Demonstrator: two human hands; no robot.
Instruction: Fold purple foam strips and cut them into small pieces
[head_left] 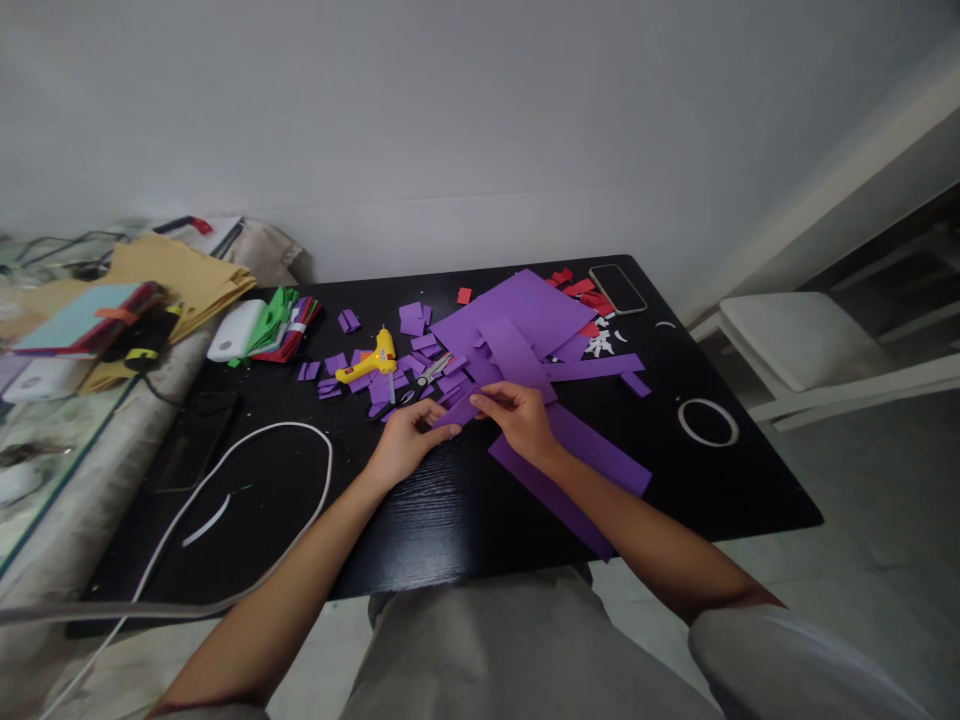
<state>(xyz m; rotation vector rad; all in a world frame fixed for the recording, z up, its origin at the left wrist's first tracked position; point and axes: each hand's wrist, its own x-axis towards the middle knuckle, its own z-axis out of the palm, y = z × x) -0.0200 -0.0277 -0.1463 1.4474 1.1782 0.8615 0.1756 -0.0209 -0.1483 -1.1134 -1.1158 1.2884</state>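
Note:
Between my two hands is a small purple paper strip (pixel 456 411), raised a little over the black table. My left hand (pixel 409 436) pinches its left end between thumb and fingers. At the other end my right hand (pixel 519 415) grips it, thumb on top. Just behind the hands lie scissors (pixel 435 369) among many cut purple pieces (pixel 412 318). A yellow glue gun (pixel 371 358) rests on the scraps to the left. Large purple sheets (pixel 525 305) and a long purple strip (pixel 510 350) lie behind and beside my right hand.
A white cable (pixel 328 470) loops over the table's left side. A phone (pixel 617 289), red scraps (pixel 592 295), white scraps (pixel 602 338) and a white ring (pixel 707 422) are on the right. Bundled coloured sheets (pixel 281 325) stand back left; a white chair (pixel 799 340) is beyond the right edge.

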